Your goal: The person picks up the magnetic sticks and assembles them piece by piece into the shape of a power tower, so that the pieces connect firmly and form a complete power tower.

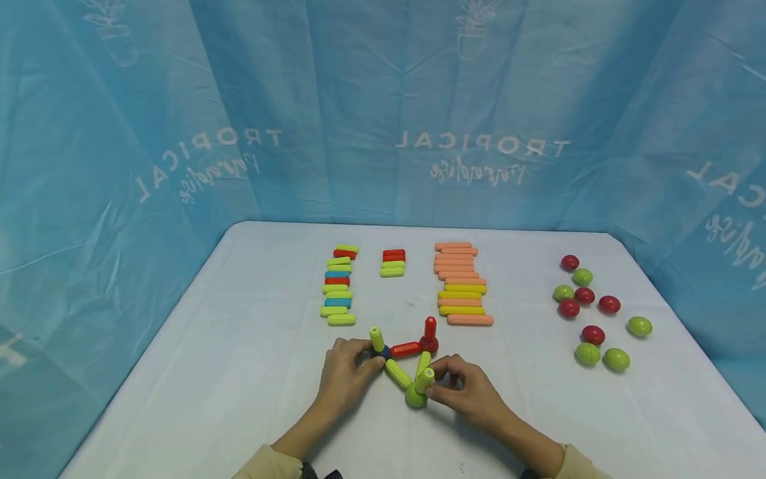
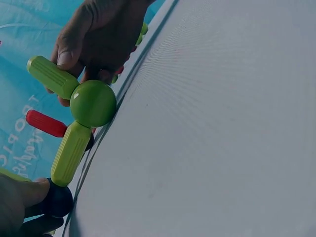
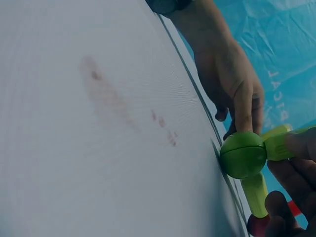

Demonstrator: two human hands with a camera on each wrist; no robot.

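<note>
A triangular frame of balls and plastic rods sits on the table. Its corners are a dark blue ball (image 1: 382,353), a red ball (image 1: 428,345) and a green ball (image 2: 94,103). A red rod (image 1: 405,349) and two light green rods (image 1: 397,374) link them. One short rod stands up from each ball, a red rod (image 1: 430,328) on the red one and light green elsewhere. My left hand (image 1: 347,376) pinches the dark blue ball between thumb and fingers. With thumb and fingers, my right hand (image 1: 465,388) grips the light green upright rod (image 2: 52,76) on the green ball.
Behind the frame lie a mixed column of short rods (image 1: 338,303), a small red and green stack (image 1: 393,263), and a column of orange and yellow rods (image 1: 461,279). Loose red and green balls (image 1: 568,308) are scattered at the right of the white table (image 1: 239,372). A blue curtain (image 1: 359,100) hangs behind.
</note>
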